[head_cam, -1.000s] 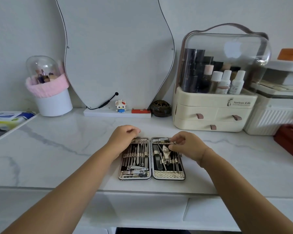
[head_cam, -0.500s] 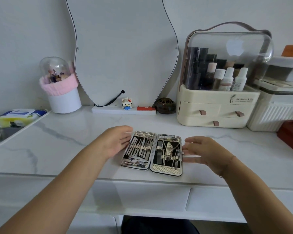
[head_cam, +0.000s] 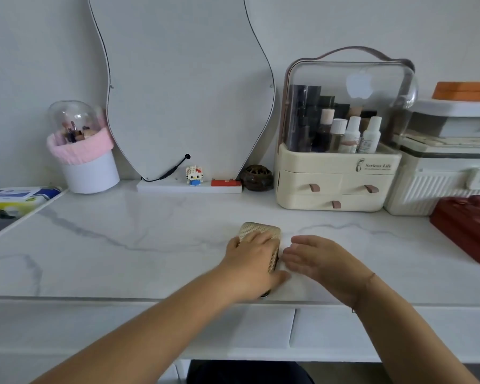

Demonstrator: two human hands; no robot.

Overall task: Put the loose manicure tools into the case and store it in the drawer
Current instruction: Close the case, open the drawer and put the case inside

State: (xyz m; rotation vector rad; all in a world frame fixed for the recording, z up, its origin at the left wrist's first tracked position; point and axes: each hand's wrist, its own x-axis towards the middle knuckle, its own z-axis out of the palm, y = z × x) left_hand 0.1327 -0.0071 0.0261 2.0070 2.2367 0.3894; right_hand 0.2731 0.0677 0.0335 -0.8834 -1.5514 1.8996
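Case: your gold case (head_cam: 261,230) lies closed on the marble counter (head_cam: 150,245), near its front edge
Left hand: your left hand (head_cam: 251,261) covers the lid, fingers flat, pressing
Right hand: your right hand (head_cam: 316,259) is just beside it, fingers straight, holding nothing
Done: tools look packed, though your hands may hide a stray
Left: drawer fronts (head_cam: 344,328) below are shut, case not yet stored

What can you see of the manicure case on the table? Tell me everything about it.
The manicure case is closed and lies flat on the white marble-look tabletop, near its front edge. Its cover looks like pale gold woven or mesh-textured material, with rounded corners. A dark sliver of rim shows at the near end. The left hand lies palm-down on top and hides most of it. The right hand is open beside its right edge; contact cannot be told.
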